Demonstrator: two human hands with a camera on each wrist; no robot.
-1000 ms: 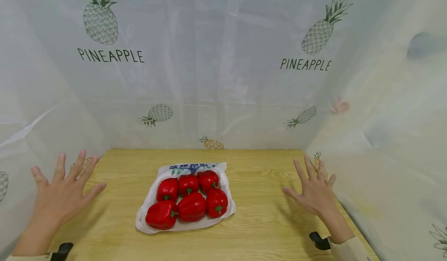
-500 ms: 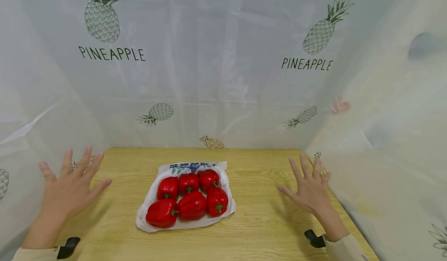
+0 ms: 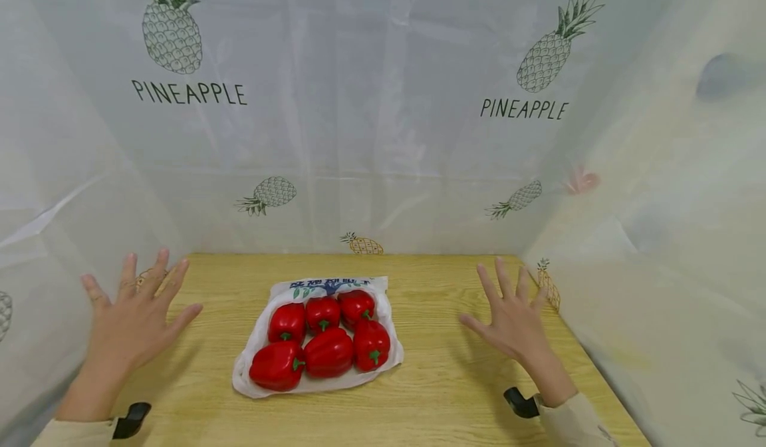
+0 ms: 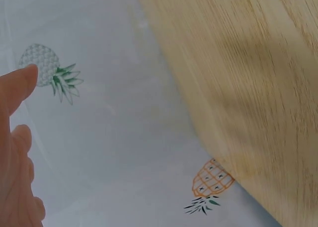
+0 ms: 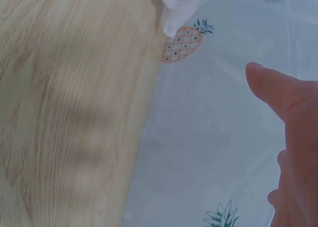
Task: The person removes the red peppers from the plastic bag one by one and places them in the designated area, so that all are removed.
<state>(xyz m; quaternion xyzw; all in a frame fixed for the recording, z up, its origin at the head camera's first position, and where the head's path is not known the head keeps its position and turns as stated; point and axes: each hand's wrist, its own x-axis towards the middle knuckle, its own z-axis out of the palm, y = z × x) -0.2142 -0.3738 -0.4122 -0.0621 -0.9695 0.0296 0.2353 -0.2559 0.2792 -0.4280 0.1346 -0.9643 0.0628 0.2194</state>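
Note:
In the head view, several red bell peppers (image 3: pixel 329 352) with green stems lie in two rows on a white bag (image 3: pixel 261 334), which bears blue lettering and a tree print along its far edge. To the left of them, my left hand (image 3: pixel 128 324) is held over the table's left side, fingers spread, holding nothing. My right hand (image 3: pixel 514 320) hovers palm down on the other side, its fingers also spread and holding nothing. Each wrist view catches only the thumb side of its hand, the left hand (image 4: pixel 15 152) and the right hand (image 5: pixel 298 117).
The peppers rest on a light wooden table (image 3: pixel 443 407). A translucent curtain (image 3: pixel 383 134) printed with pineapples encloses it at the back and both sides. White crumpled material (image 5: pixel 186 3) shows at the top of the right wrist view. Black bands (image 3: pixel 131 420) sit at both wrists.
Both hands have drifted inward toward the peppers, the left to the right and the right to the left. The peppers and bag stay where they were.

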